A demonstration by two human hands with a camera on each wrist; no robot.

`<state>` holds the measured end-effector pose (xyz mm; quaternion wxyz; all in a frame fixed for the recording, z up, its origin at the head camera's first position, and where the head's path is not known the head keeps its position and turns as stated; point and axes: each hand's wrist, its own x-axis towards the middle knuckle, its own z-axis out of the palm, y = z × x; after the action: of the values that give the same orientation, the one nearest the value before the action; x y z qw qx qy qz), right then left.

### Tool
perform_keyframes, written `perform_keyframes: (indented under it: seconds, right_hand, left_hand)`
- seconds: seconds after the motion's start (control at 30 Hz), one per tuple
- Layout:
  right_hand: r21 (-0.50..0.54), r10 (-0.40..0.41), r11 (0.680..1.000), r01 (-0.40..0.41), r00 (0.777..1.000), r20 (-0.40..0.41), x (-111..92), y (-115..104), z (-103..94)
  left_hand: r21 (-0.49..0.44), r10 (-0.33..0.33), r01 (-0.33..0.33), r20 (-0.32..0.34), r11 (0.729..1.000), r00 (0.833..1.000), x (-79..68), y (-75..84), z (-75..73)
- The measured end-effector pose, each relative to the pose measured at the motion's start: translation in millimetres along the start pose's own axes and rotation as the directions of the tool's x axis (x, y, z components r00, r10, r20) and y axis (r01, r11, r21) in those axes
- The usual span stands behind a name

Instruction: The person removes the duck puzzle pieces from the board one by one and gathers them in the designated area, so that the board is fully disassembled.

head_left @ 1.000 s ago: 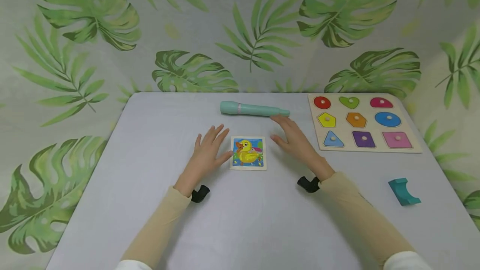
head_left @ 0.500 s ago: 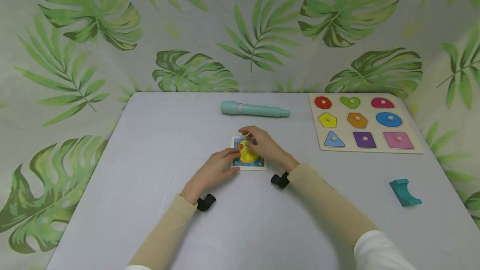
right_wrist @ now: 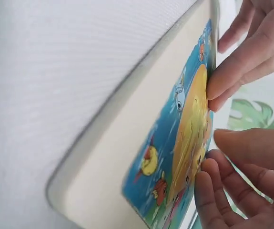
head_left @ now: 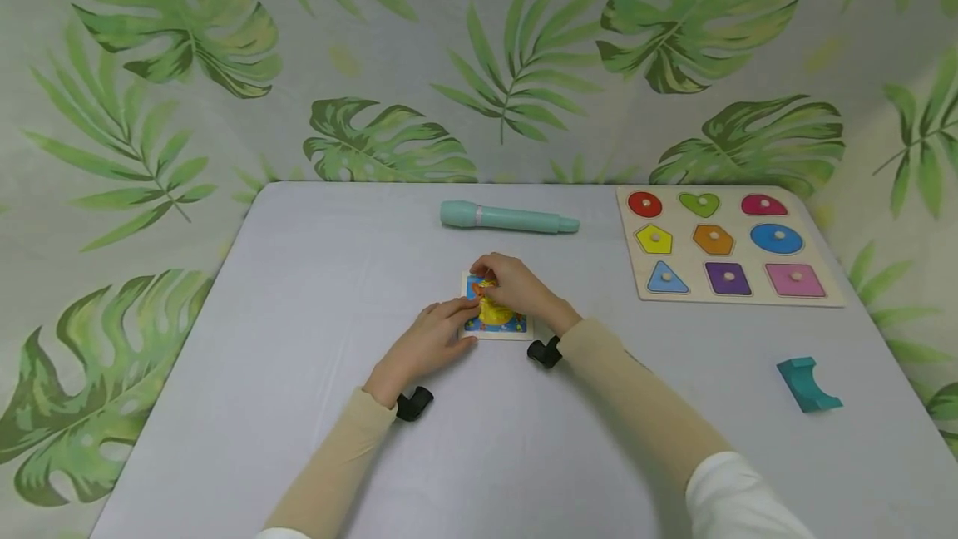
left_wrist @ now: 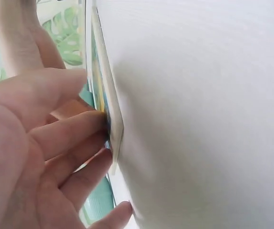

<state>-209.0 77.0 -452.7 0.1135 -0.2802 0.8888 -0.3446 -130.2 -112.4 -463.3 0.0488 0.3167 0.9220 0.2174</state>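
Observation:
A small square picture puzzle (head_left: 496,314) of a yellow duck, in a pale wooden frame (right_wrist: 106,143), lies in the middle of the table. My left hand (head_left: 422,342) rests its fingertips on the puzzle's left side. In the left wrist view its long fingers (left_wrist: 75,131) meet the picture, with the thumb apart from them. Reaching over from the right, my right hand (head_left: 524,289) has bent fingers on the upper left of the picture. In the right wrist view those fingertips (right_wrist: 203,188) touch the puzzle surface, and a gap separates them from the thumb. Both hands cover part of the duck.
Behind the puzzle lies a mint-green tube-shaped thing (head_left: 509,218). A wooden shape board (head_left: 812,288) with several knobbed coloured pieces is at the back right. Nearer on the right stands a teal arch block (head_left: 807,385). A leaf-patterned cloth (head_left: 524,40) hangs behind the table.
My right hand has moved left from near the green tube onto the puzzle, its fingers bending. My left hand has shifted slightly right and down, onto the puzzle's left side.

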Motion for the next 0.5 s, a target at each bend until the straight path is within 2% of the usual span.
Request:
perform_keyframes:
  seconds: [0.2,0.27,0.37,0.5]
  right_hand:
    - [-0.199,-0.047,0.979,0.044,0.999,-0.008,-2.3,-8.3,6.0]
    - [-0.235,-0.062,0.971,0.055,0.998,-0.021,-2.9,-10.4,7.2]
    - [-0.223,-0.037,0.974,0.028,0.999,-0.038,-1.8,-11.9,7.5]
    - [-0.122,0.030,0.992,-0.034,0.999,-0.031,3.3,-9.6,5.8]
  left_hand:
    - [-0.002,-0.004,0.004,0.006,1.000,1.000,-0.2,1.9,1.2]
    - [-0.002,-0.004,0.004,-0.001,1.000,1.000,0.0,2.4,1.6]
    - [-0.004,-0.011,0.011,0.002,1.000,1.000,0.1,3.2,1.4]
    - [-0.031,-0.038,0.038,0.013,0.999,0.999,0.9,4.7,0.3]
